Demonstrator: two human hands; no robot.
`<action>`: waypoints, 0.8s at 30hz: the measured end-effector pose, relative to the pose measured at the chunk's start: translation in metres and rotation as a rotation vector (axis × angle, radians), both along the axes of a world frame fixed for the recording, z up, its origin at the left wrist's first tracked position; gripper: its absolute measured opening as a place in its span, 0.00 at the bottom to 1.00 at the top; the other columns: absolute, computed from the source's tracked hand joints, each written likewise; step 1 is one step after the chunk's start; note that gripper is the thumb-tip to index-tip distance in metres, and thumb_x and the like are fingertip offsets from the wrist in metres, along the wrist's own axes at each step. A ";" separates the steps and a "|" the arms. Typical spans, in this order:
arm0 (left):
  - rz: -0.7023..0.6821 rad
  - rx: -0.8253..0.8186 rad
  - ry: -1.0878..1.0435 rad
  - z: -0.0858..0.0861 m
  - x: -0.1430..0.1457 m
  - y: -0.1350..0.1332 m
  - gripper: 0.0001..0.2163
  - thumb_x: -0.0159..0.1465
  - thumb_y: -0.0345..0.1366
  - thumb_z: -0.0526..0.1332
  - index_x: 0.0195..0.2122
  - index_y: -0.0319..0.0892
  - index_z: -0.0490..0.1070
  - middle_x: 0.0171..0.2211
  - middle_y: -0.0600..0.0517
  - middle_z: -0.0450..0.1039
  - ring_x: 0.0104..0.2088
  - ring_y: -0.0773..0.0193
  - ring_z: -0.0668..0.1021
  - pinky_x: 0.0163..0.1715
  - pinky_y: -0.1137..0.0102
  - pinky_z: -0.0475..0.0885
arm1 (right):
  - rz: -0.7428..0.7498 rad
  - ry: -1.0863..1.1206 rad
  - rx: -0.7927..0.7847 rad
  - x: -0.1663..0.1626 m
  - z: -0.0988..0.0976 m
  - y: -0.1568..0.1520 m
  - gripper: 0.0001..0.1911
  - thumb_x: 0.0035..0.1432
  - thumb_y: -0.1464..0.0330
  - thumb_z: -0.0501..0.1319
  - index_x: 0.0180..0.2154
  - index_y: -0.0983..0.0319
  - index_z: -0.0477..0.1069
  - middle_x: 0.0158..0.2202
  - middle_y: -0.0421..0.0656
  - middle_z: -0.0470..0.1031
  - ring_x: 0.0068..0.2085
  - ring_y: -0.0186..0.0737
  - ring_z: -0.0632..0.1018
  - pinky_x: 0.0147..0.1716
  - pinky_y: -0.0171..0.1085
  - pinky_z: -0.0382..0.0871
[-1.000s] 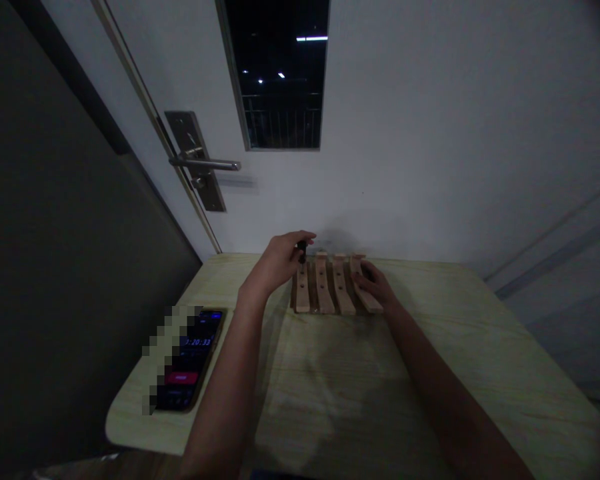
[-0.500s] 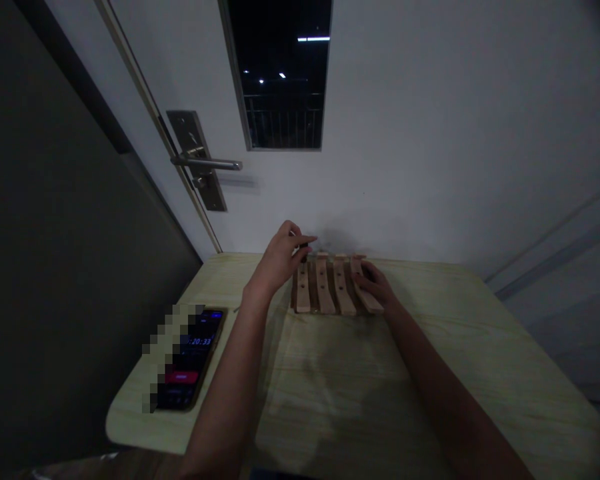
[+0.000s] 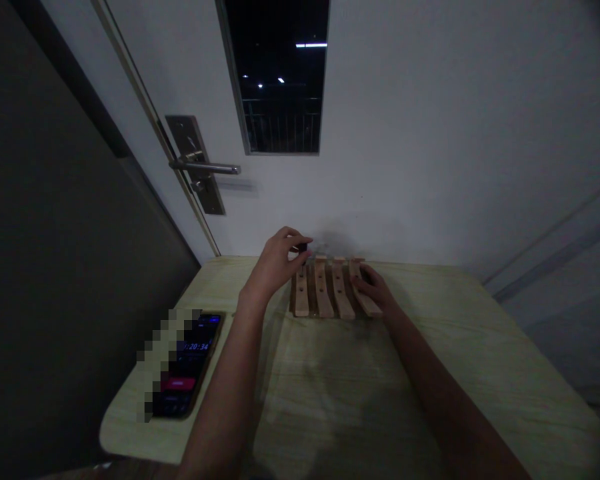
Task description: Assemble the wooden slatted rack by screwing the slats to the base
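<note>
On the table stands a wooden rack [image 3: 323, 293] with several wavy, light slats, some dotted with dark holes, over a darker brown base. Above its far left corner, my left hand [image 3: 275, 263] pinches a small dark piece [image 3: 303, 247] between thumb and fingers. What exactly that piece is cannot be made out in the dim light. My right hand [image 3: 376, 288] is wrapped round the rack's right end, with fingers on the rightmost slat and part of the grip hidden behind it.
A phone [image 3: 190, 367] showing a running timer lies on the pale wood-grain table [image 3: 430, 373], left of my left forearm. Behind the table's far edge rises a white door [image 3: 405, 133] with a metal handle [image 3: 210, 167] and a dark window [image 3: 283, 80].
My left hand has lifted slightly with the small dark piece, away from the left slat's far end. My right hand keeps its grip on the rack. The view has shifted a little.
</note>
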State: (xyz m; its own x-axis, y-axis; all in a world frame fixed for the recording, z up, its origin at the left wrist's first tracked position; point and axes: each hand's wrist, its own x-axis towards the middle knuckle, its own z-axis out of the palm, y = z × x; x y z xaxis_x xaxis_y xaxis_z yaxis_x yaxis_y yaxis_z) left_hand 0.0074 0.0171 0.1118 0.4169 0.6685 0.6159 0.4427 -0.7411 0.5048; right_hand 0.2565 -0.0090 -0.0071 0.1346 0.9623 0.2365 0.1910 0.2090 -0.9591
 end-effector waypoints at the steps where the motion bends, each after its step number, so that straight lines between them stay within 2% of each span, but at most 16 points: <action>1: 0.004 -0.007 -0.010 0.000 0.000 0.000 0.09 0.59 0.32 0.60 0.41 0.42 0.74 0.39 0.49 0.68 0.33 0.69 0.75 0.37 0.70 0.77 | -0.003 -0.006 -0.003 0.000 0.000 0.000 0.25 0.43 0.52 0.64 0.41 0.59 0.70 0.40 0.46 0.75 0.42 0.47 0.73 0.40 0.44 0.69; 6: 0.080 0.011 0.030 0.001 0.002 -0.001 0.09 0.60 0.28 0.59 0.40 0.43 0.76 0.31 0.52 0.66 0.31 0.69 0.74 0.35 0.70 0.76 | -0.013 0.004 0.011 0.000 0.001 0.000 0.24 0.43 0.53 0.65 0.40 0.59 0.70 0.41 0.47 0.74 0.42 0.47 0.73 0.41 0.44 0.68; 9: 0.098 0.024 0.054 0.003 0.002 -0.003 0.14 0.59 0.24 0.57 0.44 0.43 0.73 0.34 0.50 0.70 0.34 0.67 0.75 0.36 0.68 0.75 | -0.008 -0.003 0.023 0.000 0.000 0.000 0.23 0.43 0.53 0.64 0.40 0.59 0.70 0.41 0.46 0.74 0.42 0.47 0.73 0.41 0.44 0.68; 12: 0.098 0.034 0.073 0.003 0.001 -0.004 0.14 0.58 0.23 0.56 0.44 0.42 0.73 0.37 0.49 0.73 0.36 0.65 0.75 0.38 0.67 0.74 | 0.004 0.002 0.010 0.000 0.000 0.000 0.23 0.44 0.53 0.64 0.39 0.59 0.69 0.40 0.46 0.74 0.41 0.46 0.73 0.40 0.43 0.68; 16: 0.134 0.065 0.067 0.004 0.002 -0.004 0.12 0.60 0.25 0.55 0.43 0.42 0.74 0.37 0.48 0.71 0.32 0.68 0.75 0.36 0.69 0.73 | -0.010 0.005 -0.010 0.000 0.001 0.001 0.24 0.42 0.53 0.65 0.39 0.59 0.69 0.40 0.46 0.74 0.40 0.47 0.73 0.39 0.44 0.68; 20: 0.143 0.039 0.050 0.002 0.003 -0.003 0.09 0.60 0.33 0.60 0.42 0.41 0.74 0.32 0.50 0.71 0.28 0.69 0.74 0.33 0.70 0.73 | 0.000 0.006 0.003 0.000 0.002 0.000 0.24 0.43 0.53 0.64 0.41 0.59 0.69 0.41 0.47 0.74 0.42 0.48 0.73 0.40 0.44 0.68; 24: 0.134 0.021 0.035 0.002 0.002 -0.003 0.07 0.58 0.33 0.63 0.38 0.41 0.75 0.31 0.51 0.71 0.29 0.69 0.75 0.33 0.71 0.73 | 0.012 0.018 -0.028 0.000 0.001 -0.001 0.26 0.44 0.52 0.64 0.42 0.59 0.69 0.40 0.47 0.75 0.42 0.47 0.74 0.40 0.44 0.69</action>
State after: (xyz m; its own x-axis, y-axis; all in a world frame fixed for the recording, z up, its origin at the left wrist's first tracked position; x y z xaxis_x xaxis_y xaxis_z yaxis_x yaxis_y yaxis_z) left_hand 0.0097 0.0143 0.1136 0.3462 0.7068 0.6169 0.5559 -0.6842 0.4720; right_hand 0.2561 -0.0099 -0.0066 0.1268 0.9700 0.2072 0.1709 0.1844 -0.9679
